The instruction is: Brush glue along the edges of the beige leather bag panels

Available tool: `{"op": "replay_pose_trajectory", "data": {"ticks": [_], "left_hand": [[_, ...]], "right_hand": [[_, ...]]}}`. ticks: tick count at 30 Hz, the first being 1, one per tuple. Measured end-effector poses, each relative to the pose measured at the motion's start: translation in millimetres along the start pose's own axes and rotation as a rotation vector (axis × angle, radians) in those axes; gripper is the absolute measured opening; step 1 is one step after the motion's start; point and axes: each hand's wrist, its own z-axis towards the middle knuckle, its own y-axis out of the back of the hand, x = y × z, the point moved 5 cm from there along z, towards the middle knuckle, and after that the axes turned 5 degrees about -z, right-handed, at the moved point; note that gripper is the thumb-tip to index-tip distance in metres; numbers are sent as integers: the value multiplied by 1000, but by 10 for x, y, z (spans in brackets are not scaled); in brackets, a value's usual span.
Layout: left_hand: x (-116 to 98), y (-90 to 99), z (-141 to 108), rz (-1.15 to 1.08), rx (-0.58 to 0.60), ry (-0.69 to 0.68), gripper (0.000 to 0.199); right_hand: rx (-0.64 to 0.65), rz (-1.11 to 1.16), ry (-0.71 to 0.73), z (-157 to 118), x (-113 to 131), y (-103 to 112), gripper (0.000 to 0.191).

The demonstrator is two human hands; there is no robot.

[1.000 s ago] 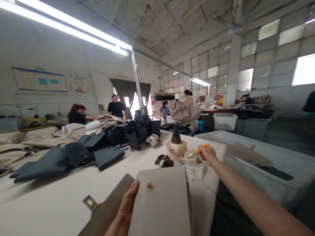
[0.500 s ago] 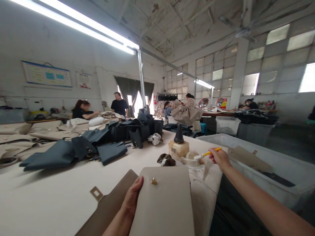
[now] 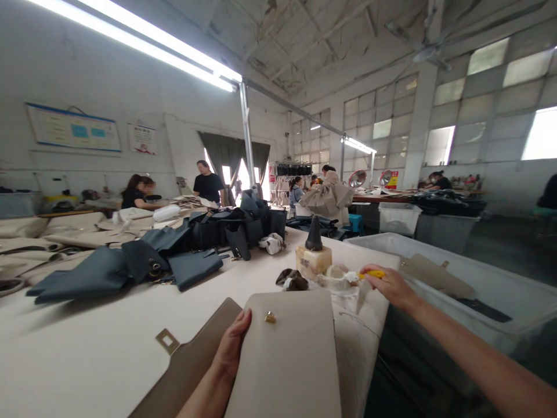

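My left hand (image 3: pixel 232 342) grips the edge of a beige handbag (image 3: pixel 287 354), thumb on its front face, near a small gold turn lock (image 3: pixel 270 317). The bag's flap (image 3: pixel 195 354) lies folded out to the left, with a gold lock plate (image 3: pixel 167 342) at its edge. My right hand (image 3: pixel 389 283) pinches a brush by its yellow handle (image 3: pixel 371 274), and its white head is at the rim of a small pale dish (image 3: pixel 335 278). Behind the dish stands a stained pale bottle (image 3: pixel 312 261) with a black cone top.
Dark blue bag pieces (image 3: pixel 195 268) and beige bags (image 3: pixel 65 238) cover the table's far left. A dark crumpled cloth (image 3: pixel 292 280) lies near the bottle. Right of the table is a white bin (image 3: pixel 491 278) with bag pieces inside. Co-workers are in the background.
My right hand has drawn slightly left and closer to the brush head, and its handle now tilts the other way. My left hand still grips the bag. The view has shifted a little.
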Motion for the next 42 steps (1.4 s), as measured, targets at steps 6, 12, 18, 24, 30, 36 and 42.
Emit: {"op": "replay_pose_trajectory", "data": {"ticks": [6, 12, 18, 24, 30, 36, 42], "left_hand": [[6, -22, -23, 28, 20, 6, 46], [-10, -34, -28, 74, 1, 12, 38], [-5, -39, -21, 75, -13, 43, 42], [41, -64, -18, 20, -47, 112, 51], [81, -64, -44, 54, -60, 193, 52], [64, -78, -58, 35, -53, 160, 50], [71, -65, -43, 6, -56, 147, 51]], "right_hand": [[-66, 105, -160, 46, -56, -120, 42], [-235, 240, -272, -232, -33, 34, 49], [-236, 478, -385, -919, 59, 179, 57], [-133, 542, -425, -1340, 333, -37, 50], [-101, 455, -358, -1272, 560, -267, 46], [-54, 340, -314, -1159, 576, -426, 39], [88, 262, -360, -1154, 683, -436, 29]]}}
